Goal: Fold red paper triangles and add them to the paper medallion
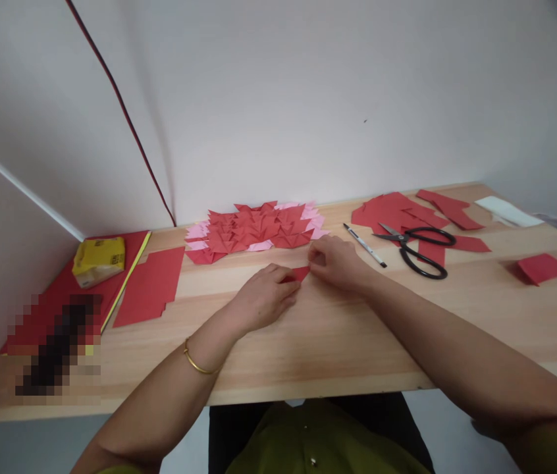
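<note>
Small red paper (301, 272) between left hand (269, 297) and right hand (336, 263).

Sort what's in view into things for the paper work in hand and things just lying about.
Likely for the work:
small red paper between left hand and right hand
folded paper pieces
red paper cutouts
black-handled scissors

Apparently lying about:
yellow packet
pen
white strip

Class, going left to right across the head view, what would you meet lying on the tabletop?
Yellow packet, notched red sheet, cluster of red and pink folded papers, pen, scissors, folded red piece.
</note>
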Tool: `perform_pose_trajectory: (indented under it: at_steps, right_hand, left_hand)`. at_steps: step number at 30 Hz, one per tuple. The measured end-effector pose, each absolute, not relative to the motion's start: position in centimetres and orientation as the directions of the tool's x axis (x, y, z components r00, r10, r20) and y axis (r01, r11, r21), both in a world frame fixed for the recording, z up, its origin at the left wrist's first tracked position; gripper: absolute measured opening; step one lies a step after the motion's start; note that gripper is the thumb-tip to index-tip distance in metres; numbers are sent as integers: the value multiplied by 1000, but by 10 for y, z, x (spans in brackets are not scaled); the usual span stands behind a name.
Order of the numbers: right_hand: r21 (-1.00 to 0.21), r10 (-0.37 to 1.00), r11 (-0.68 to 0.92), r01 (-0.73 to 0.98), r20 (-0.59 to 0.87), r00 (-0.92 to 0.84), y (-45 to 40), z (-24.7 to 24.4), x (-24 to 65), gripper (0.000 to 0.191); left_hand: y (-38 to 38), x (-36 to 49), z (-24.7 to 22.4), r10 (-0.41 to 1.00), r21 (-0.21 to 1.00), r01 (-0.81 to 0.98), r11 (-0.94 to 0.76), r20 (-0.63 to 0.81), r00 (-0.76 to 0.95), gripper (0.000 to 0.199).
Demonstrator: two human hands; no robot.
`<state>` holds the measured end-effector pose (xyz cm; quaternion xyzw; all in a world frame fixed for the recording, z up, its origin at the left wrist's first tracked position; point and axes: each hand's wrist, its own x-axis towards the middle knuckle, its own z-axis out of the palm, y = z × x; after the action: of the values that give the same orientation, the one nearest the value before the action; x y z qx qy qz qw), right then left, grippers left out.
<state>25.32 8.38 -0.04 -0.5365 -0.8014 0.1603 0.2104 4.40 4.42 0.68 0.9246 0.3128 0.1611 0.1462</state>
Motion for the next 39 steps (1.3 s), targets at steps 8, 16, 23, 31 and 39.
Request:
perform_pose_trajectory:
  at_steps: [8,16,23,31,39]
  right_hand:
    - [-405,954,294,866,63,-294,84,2,250,10]
    - [-466,950,298,833,57,-308,83,3,250,14]
    - [-381,978,204,902,36,-206,88,5,255,12]
    - [-408,948,303,861,40,-315,85,2,249,16]
    - [-430,961,274,860,97,-258,89,2,252,12]
  left_hand:
    - [43,42,9,637,286,590,-755,105,764,24]
    - [44,42,12,584,268,545,-794,92,806,27]
    - [45,42,12,596,281,553,-784,92,798,25]
    - [44,41,14,595,279,555,-784,80,800,27]
    - [44,41,13,621,300,573,-763,93,778,27]
